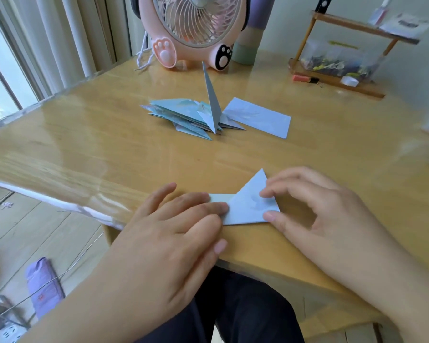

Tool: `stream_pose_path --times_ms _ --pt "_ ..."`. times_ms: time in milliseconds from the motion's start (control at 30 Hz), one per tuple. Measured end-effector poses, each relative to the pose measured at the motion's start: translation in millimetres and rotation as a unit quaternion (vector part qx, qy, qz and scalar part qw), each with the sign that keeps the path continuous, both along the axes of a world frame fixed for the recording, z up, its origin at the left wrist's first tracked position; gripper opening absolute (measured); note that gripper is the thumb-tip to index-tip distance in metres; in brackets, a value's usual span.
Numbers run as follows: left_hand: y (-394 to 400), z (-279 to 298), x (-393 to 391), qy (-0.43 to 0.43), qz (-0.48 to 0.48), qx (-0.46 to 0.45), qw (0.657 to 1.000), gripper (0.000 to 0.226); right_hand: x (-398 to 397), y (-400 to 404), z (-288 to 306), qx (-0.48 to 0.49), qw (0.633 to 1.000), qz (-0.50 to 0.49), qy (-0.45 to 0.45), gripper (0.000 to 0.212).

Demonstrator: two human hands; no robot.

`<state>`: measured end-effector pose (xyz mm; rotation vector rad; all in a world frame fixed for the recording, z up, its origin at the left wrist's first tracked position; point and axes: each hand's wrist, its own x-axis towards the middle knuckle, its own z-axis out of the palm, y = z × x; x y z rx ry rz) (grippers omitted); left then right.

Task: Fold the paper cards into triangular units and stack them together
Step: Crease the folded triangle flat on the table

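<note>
A pale blue paper card, partly folded with one flap pointing up and to the right, lies near the table's front edge. My left hand lies flat on its left part, straight fingers pressing the paper down. My right hand touches the folded flap, its fingertips on the flap's right edge and its thumb at the lower corner. Farther back in the middle lies a pile of folded blue triangular units, one of them standing upright. A flat unfolded card lies right of the pile.
A pink fan with paw feet stands at the back of the wooden table, a green cup beside it. A wooden rack with a clear box is at the back right. The table's left edge drops to the floor.
</note>
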<state>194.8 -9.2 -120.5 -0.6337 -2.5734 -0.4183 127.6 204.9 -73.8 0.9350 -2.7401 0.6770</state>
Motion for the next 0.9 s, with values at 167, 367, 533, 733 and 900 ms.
stream_pose_path --times_ms 167,367,533,733,900 --pt "-3 -3 1 -0.004 -0.012 -0.003 1.0 0.027 19 14 -13 0.019 0.999 0.012 -0.031 0.033" --pt "10 -4 3 0.014 0.008 0.01 1.0 0.037 6 15 -4 -0.073 0.987 -0.13 -0.053 0.009" --pt "32 -7 4 0.022 0.035 0.019 0.999 0.054 -1 5 -1 -0.12 0.963 -0.184 -0.156 0.02" --pt "45 -1 1 0.002 0.011 0.045 0.999 0.056 -17 5 -2 -0.048 0.96 -0.23 -0.149 0.022" --pt "29 -3 -5 -0.01 -0.039 0.072 0.997 0.046 -11 6 -7 -0.002 0.961 -0.256 -0.101 0.025"
